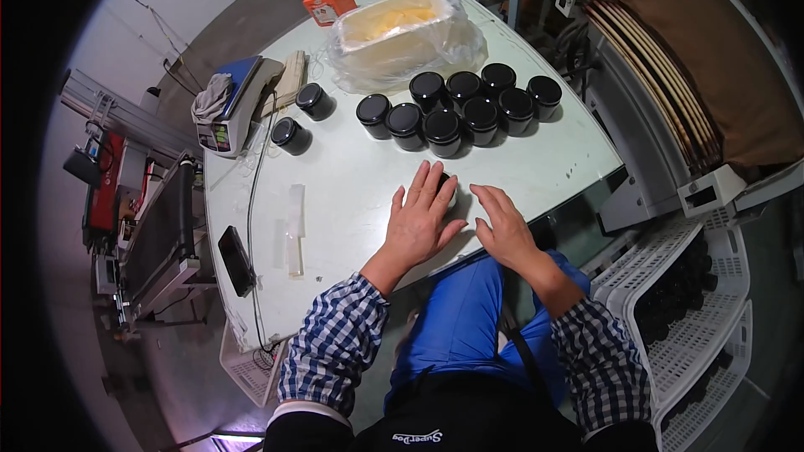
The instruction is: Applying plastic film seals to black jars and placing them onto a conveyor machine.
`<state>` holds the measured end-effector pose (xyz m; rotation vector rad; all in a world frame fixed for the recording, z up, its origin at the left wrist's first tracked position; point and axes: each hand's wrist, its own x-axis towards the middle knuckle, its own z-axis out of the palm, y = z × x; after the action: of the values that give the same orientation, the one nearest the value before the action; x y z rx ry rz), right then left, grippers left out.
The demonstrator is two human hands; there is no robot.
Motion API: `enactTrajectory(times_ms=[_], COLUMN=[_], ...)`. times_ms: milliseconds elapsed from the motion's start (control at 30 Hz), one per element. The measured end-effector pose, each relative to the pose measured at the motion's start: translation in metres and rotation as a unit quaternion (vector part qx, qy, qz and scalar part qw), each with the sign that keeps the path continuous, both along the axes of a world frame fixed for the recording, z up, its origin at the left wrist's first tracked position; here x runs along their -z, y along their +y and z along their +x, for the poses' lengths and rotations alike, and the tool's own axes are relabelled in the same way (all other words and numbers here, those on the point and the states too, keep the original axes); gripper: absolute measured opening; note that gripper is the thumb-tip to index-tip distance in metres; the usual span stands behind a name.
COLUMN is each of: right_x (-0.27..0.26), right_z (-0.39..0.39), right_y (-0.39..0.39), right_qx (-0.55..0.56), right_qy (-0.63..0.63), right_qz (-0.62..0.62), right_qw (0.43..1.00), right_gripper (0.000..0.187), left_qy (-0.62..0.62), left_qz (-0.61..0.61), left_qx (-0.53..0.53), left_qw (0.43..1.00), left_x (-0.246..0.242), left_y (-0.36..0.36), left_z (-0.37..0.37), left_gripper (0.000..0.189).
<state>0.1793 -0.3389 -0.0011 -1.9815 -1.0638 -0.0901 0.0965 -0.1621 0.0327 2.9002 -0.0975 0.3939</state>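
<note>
My left hand (419, 221) is stretched out flat over a black-lidded jar (450, 184) near the front edge of the table, fingers apart. The hand covers most of that jar, and whether the palm touches its lid cannot be told. To the right of the same jar, my right hand (504, 225) hovers with bent, spread fingers and nothing in it. Just beyond my hands, several dark jars with glossy black lids (443, 125) stand upright in a close group. Two more jars, a nearer one (291, 135) and a farther one (315, 102), stand apart at the left.
On the white table (352, 201) are a plastic-lined tub (402, 37) with yellowish contents, an orange box (330, 4), a digital scale (233, 107), a phone (236, 260), a cable and pale strips (294, 231). White plastic baskets (684, 301) holding dark items stand at the right.
</note>
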Motion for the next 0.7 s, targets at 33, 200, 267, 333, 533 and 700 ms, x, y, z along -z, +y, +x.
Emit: enactTrajectory(times_ms=[33, 200, 267, 333, 533, 700], right_x=[0.002, 0.013, 0.011, 0.008, 0.01, 0.001], right_z=[-0.001, -0.002, -0.006, -0.009, -0.016, -0.017], right_y=[0.0, -0.001, -0.005, -0.01, -0.013, -0.02], right_qx=[-0.005, -0.003, 0.002, 0.008, 0.027, 0.061], right_qy=[0.025, 0.065, 0.143, 0.151, 0.163, 0.249], right_qz=[0.002, 0.025, 0.043, 0.031, 0.019, 0.067], right_qw=[1.0, 0.998, 0.989, 0.988, 0.986, 0.964], right_gripper=[0.055, 0.053, 0.052, 0.053, 0.053, 0.052], left_qy=[0.0, -0.138, -0.118, -0.063, -0.052, -0.02], left_qz=[-0.001, -0.175, -0.227, -0.275, -0.296, -0.518], left_qx=[0.0, -0.028, -0.082, -0.13, -0.184, -0.158], left_qw=[1.0, 0.974, 0.963, 0.951, 0.936, 0.841], left_x=[-0.001, 0.012, 0.031, 0.052, 0.048, 0.014], left_y=[0.0, 0.019, 0.02, 0.019, 0.009, 0.004], left_z=[0.0, -0.008, -0.017, -0.02, 0.001, -0.009], left_gripper=[0.071, 0.099, 0.107, 0.111, 0.106, 0.089])
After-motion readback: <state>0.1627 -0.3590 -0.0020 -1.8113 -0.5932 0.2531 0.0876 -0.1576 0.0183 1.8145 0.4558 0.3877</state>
